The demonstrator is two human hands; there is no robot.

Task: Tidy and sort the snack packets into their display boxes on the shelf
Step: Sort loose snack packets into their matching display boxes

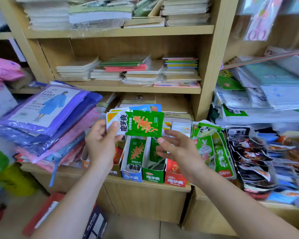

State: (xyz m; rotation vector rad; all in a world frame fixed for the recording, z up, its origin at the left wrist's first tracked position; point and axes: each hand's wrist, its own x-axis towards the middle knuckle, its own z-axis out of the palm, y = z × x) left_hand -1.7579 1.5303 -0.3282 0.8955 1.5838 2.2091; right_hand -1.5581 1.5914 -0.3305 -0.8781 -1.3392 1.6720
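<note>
Head view: the left hand grips a fan of snack packets, thumb curled over their front, with a green packet foremost, held upright above the display boxes. At three o'clock from it, the right hand holds nothing, its fingers loosely spread. Its thumb tip lies just under the green packet's lower right corner; whether it touches cannot be told.

Directly below the hands, at six o'clock, a row of boxes stands on the counter edge. The blue box carries a green packet standing on end. The green box beside it, at its three o'clock, holds another green packet, partly hidden behind the right hand. The red box comes next, mostly covered by the right wrist.

At three o'clock from the right hand, loose green packets printed with a panda and a rabbit lie heaped, and beyond them dark packets are piled. At nine o'clock from the left hand lie stacked purple and pink raincoat packs. At twelve o'clock, notebooks are stacked on the shelf above.
</note>
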